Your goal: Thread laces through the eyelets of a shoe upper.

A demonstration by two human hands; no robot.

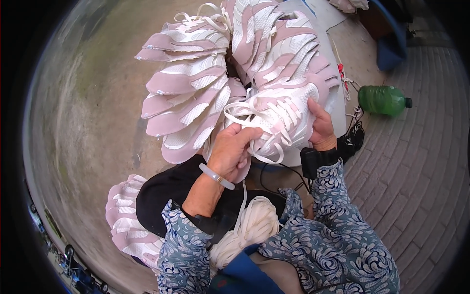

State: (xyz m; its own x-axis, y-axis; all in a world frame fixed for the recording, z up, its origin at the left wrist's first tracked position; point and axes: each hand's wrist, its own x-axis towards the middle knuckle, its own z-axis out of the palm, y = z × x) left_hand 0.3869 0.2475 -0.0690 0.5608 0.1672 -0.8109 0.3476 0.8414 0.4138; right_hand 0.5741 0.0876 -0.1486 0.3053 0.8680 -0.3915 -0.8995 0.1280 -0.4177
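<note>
A white and pink shoe upper (299, 94) lies in front of me on top of the stack, with white laces (284, 113) threaded across its front and forming loose loops. My left hand (230, 149) is closed in a pinch on the near left edge of the upper, beside a lace loop; the exact grip under the fingers is partly hidden. On the upper's right side my right hand (321, 126) grips the edge, thumb on top and the other fingers mostly beneath. A thick bundle of white laces (259, 223) rests on my lap, with a strand running up toward my left hand.
Many matching shoe uppers (183, 78) fan out at the left and far side of a pale work surface (323, 29). Another pile of uppers (129, 210) sits left of my knee. Right of the surface lie a green plastic bottle (384, 100) and dark cords (352, 137).
</note>
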